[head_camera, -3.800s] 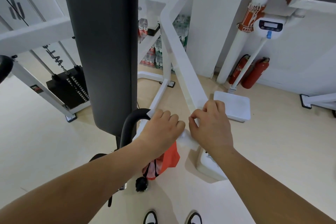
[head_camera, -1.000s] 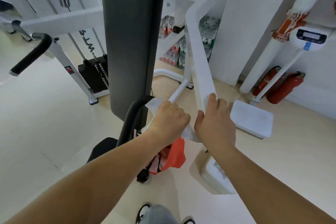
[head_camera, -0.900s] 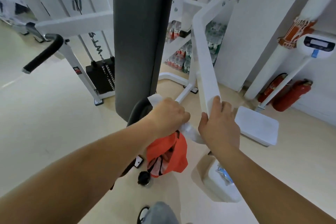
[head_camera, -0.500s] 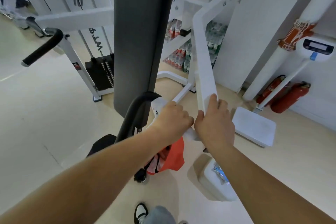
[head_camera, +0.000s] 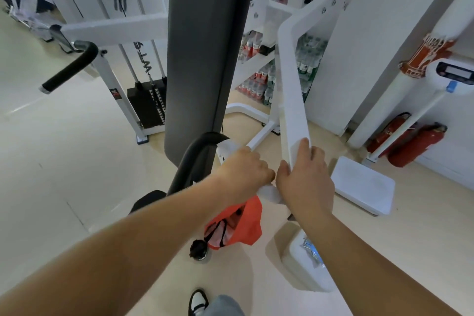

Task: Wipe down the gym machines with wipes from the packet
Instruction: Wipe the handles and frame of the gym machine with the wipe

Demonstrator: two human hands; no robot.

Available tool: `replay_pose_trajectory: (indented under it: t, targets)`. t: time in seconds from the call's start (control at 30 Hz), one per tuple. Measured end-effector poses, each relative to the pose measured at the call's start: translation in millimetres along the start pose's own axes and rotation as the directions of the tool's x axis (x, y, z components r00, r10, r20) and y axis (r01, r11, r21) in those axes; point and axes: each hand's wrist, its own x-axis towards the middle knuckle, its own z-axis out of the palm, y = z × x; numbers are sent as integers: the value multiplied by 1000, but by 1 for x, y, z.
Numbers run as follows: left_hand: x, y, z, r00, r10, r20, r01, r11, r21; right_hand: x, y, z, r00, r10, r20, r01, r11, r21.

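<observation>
Hands meet at the low end of the white bar (head_camera: 292,110), the long slanted arm of the gym machine. The right hand (head_camera: 305,182) grips that low end, with its thumb on one side and its fingers on the other. The left hand (head_camera: 243,172) is just left of the bar and almost touches the right thumb. Its fingers are curled tight around a white wipe (head_camera: 269,192). The wipe is squeezed onto the machine part under the left hand. One end of it pokes out by the low end of the bar, and another bit shows past the knuckles. A black curved handle (head_camera: 195,161) comes up left of the bar's low end, right next to the left hand. A tall black pad (head_camera: 210,46) stands to the left of the bar. An orange bag (head_camera: 241,226) hangs under the bar's low end, below the left hand; it is hard to tell if this is the wipe packet. A white tub (head_camera: 302,264) sits on the floor below the bar, partly hidden by the right arm. A flat white scale (head_camera: 364,185) lies on the floor to the right of the bar. Two red fire extinguishers (head_camera: 415,146) stand by the wall, farther right. Rows of bottles (head_camera: 259,79) sit on shelves behind the bar.
</observation>
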Motion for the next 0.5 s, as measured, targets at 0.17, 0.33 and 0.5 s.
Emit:
replay_pose_trajectory:
  t: [0.17, 0.33, 0.5]
  targets:
    - [-9, -66, -5, 905, -421, 63, 425, 893, -148, 0, 0, 0, 1000, -3, -9, 3, 1000, -2]
    - [2, -14, -7, 896, -445, 15, 445, 896, -5, 1, -4, 2, 1000, 16, -9, -16, 999, -31]
    - [0, 13, 4, 1000, 5, -16, -5, 1000, -18, 2, -2, 1, 1000, 9, 1, -9, 1000, -15]
